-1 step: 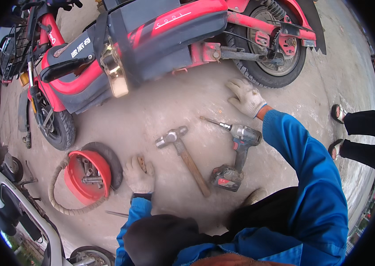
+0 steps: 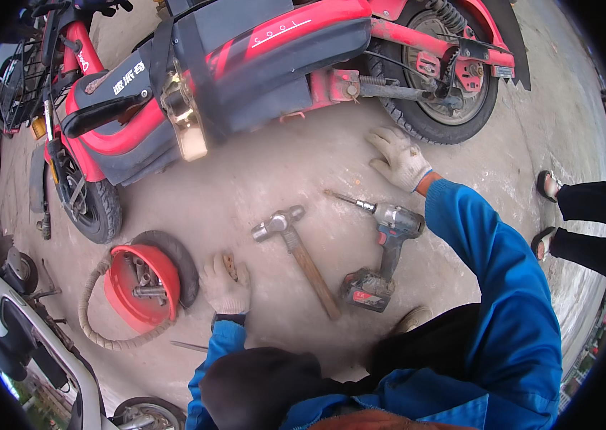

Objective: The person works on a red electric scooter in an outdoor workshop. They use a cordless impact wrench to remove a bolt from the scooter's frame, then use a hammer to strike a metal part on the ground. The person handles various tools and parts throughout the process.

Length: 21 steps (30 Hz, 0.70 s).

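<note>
My left hand (image 2: 225,288), in a whitish work glove, is low over the ground beside a red plastic bowl (image 2: 125,304). Its fingers are curled around a small brown piece (image 2: 229,266) with dark spots. My right hand (image 2: 402,159), also gloved, rests near the rear wheel (image 2: 441,115) of a red and black electric scooter (image 2: 245,79). Its thumb and fingers are stretched apart, with nothing seen in them. Between my hands lie a wooden-handled hammer (image 2: 310,276) and a cordless impact driver (image 2: 390,244) with a long bit.
Several metal sockets (image 2: 149,290) sit in the bowl. A black tyre-like ring (image 2: 187,272) and a wrapped hoop (image 2: 84,304) lie around it. A thin rod (image 2: 190,345) is near my left sleeve. A white scooter (image 2: 27,315) stands lower left; another person's legs (image 2: 584,251) are at right.
</note>
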Motion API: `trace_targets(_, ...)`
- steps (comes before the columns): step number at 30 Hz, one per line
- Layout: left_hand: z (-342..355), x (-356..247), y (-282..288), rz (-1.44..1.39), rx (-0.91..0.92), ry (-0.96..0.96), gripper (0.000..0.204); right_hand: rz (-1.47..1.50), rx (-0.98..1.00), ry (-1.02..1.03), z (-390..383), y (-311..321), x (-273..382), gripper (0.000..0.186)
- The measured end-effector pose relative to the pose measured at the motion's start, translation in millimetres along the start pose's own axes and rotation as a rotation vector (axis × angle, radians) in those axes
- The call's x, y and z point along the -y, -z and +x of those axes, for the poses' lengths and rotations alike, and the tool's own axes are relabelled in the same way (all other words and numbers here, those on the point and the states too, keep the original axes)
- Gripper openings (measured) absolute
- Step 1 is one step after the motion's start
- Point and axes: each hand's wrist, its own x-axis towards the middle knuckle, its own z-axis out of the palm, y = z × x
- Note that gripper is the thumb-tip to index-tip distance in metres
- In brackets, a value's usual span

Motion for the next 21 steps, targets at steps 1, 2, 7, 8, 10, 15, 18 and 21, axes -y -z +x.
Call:
trace_targets(1,0,0,-1,0.004,-0.006,-0.006,0.06,0.009,-0.039,0.015,-2,-6,-2,0.058)
trace_targets(2,0,0,-2,0.007,-0.013,-0.013,0.061,0.018,-0.079,0.027,-4,-11,-5,0.058)
trace_targets(7,1,1,-1,0.001,0.012,-0.031,0.061,0.061,-0.08,0.04,-2,-17,-9,0.058)
trace_targets(8,1,2,-2,-0.004,-0.004,-0.048,0.061,0.06,-0.075,0.033,-1,-16,-10,0.058)
trace_targets(10,1,3,-3,-0.007,-0.021,-0.064,0.06,0.073,-0.077,0.04,-1,-14,-10,0.057)
trace_targets(15,-2,7,-7,-0.012,-0.04,-0.074,0.059,0.099,-0.06,0.039,4,-8,-7,0.055)
trace_targets(18,-1,6,-7,-0.029,-0.015,-0.05,0.061,0.105,-0.049,0.022,2,-8,-9,0.055)
trace_targets(21,1,5,-4,-0.014,-0.002,-0.054,0.061,0.126,-0.048,0.019,4,-4,-8,0.057)
